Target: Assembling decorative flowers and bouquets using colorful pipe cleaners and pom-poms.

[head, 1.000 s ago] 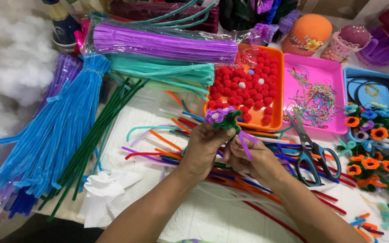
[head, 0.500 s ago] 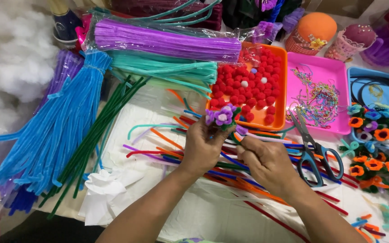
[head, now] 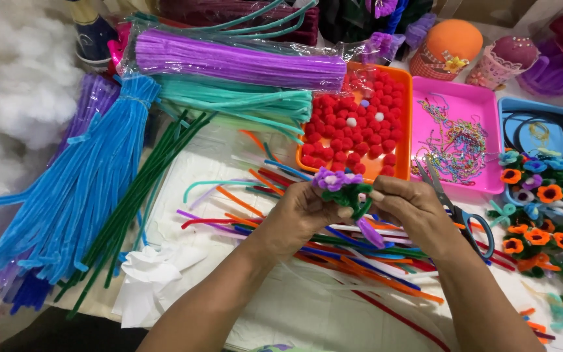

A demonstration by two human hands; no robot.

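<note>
Hands (head: 360, 212) around one purple flower (head: 335, 180)

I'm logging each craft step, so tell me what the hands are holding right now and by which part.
Both hands, left hand and right hand, hold a purple pipe-cleaner flower by its green stem wrap just below the petals.

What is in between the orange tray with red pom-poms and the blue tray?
A pink tray sits between the orange tray and the blue tray, seen in the head view. It holds a tangle of small chains.
</note>
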